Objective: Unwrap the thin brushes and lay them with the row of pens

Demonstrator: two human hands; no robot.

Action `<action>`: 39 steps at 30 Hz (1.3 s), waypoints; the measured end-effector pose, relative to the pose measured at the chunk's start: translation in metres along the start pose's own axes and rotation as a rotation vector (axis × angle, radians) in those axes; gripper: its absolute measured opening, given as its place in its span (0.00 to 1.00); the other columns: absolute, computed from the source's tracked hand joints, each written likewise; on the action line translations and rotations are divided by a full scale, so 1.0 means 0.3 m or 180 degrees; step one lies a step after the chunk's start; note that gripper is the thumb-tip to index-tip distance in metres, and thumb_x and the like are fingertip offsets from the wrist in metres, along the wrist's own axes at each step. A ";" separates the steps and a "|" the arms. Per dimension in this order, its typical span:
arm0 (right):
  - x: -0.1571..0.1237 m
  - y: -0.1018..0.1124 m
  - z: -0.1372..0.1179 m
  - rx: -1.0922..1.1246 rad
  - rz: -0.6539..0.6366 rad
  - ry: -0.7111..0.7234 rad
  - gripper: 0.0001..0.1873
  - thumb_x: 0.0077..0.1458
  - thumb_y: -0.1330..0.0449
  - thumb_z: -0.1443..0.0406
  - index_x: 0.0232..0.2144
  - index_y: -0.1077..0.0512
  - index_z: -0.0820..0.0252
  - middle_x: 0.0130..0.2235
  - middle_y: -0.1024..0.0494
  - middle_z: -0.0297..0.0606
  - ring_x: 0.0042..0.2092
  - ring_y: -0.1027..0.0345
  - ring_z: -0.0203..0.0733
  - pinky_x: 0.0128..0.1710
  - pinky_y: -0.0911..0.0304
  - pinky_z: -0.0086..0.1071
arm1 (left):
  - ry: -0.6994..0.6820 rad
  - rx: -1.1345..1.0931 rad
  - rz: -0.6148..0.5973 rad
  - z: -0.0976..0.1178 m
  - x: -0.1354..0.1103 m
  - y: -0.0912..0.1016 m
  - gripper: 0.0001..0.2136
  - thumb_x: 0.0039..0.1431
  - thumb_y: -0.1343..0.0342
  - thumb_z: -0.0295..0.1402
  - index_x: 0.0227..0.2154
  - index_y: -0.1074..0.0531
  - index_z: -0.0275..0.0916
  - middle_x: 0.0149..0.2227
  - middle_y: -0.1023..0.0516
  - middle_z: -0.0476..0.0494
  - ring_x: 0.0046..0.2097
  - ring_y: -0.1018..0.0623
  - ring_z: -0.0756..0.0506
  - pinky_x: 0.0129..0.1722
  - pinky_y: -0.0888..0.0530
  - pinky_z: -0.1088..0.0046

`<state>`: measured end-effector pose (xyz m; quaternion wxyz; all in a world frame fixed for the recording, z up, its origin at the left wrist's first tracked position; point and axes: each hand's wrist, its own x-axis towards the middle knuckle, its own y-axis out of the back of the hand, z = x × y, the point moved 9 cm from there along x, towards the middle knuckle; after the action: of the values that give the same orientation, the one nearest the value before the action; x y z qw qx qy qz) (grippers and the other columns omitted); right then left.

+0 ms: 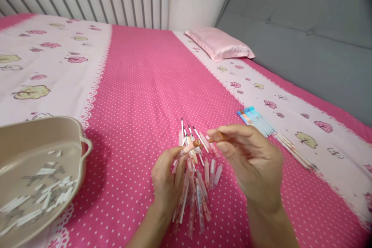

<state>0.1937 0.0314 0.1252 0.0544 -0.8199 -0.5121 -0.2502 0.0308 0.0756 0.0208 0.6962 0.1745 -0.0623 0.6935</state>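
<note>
My left hand (167,180) pinches a pale pink pen barrel (189,148) at its lower end, fingers closed. My right hand (251,161) is closed on a small orange-brown pen cap (217,137), held close to the barrel's tip. Under both hands lies a loose pile of several pink pens (197,186) on the pink dotted bedsheet (151,85), some with bare white refill tips pointing away from me.
A beige plastic basin (83,151) at the left holds several small white strips. A bundle of blue-tipped pen refills (261,124) lies to the right. A pink pillow (219,42) and grey headboard (305,27) are at the far right.
</note>
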 end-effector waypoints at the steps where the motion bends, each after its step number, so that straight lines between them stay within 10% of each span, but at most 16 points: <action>1: 0.001 -0.003 0.003 -0.0009 -0.0023 -0.0008 0.10 0.52 0.38 0.68 0.38 0.27 0.50 0.36 0.22 0.33 0.39 0.27 0.39 0.37 0.30 0.35 | -0.0019 0.0009 -0.0024 0.000 -0.001 -0.002 0.08 0.53 0.42 0.30 0.37 0.25 0.45 0.33 0.22 0.47 0.35 0.26 0.45 0.37 0.33 0.73; 16: 0.008 -0.038 0.026 -0.0088 -0.0337 0.0078 0.12 0.52 0.38 0.70 0.39 0.27 0.51 0.34 0.22 0.30 0.36 0.27 0.35 0.36 0.31 0.29 | -0.0774 0.0574 -0.0109 0.042 -0.007 -0.021 0.06 0.57 0.46 0.28 0.38 0.29 0.40 0.32 0.24 0.48 0.33 0.25 0.49 0.32 0.30 0.75; 39: 0.008 -0.055 0.032 -0.0702 -0.0326 0.0159 0.17 0.49 0.35 0.67 0.42 0.30 0.51 0.35 0.21 0.29 0.35 0.28 0.32 0.36 0.32 0.27 | -0.0633 0.0387 -0.0264 0.033 -0.006 -0.038 0.06 0.57 0.45 0.28 0.38 0.28 0.40 0.33 0.23 0.49 0.34 0.25 0.49 0.34 0.29 0.75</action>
<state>0.1839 0.0445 0.1152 -0.0362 -0.7872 -0.5212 -0.3277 0.0434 0.0708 0.0275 0.7028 0.2866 -0.0816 0.6459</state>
